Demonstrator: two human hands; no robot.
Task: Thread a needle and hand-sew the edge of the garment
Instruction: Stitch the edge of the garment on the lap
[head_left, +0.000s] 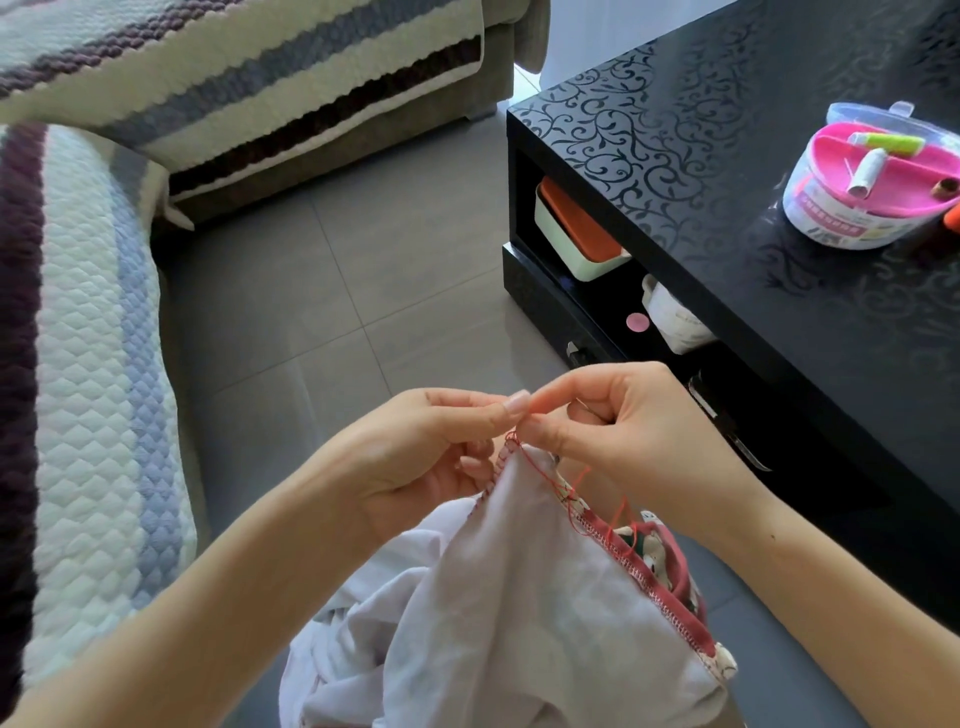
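Note:
A white garment (498, 597) with a red-stitched edge hangs in front of me, its top corner held up between my hands. My left hand (431, 457) pinches the fabric corner between thumb and fingers. My right hand (613, 431) meets it fingertip to fingertip, pinching at the same corner where the red thread (540, 467) leaves the hem. The thread runs down in loose loops along the red edge (639, 571). The needle itself is too small to make out between the fingers.
A black patterned coffee table (779, 270) stands at the right, bearing a round pink sewing kit (878, 182) with thread spools. Boxes sit on its lower shelf (582, 228). A striped quilted sofa (88, 364) fills the left. Grey floor tiles (337, 291) lie between.

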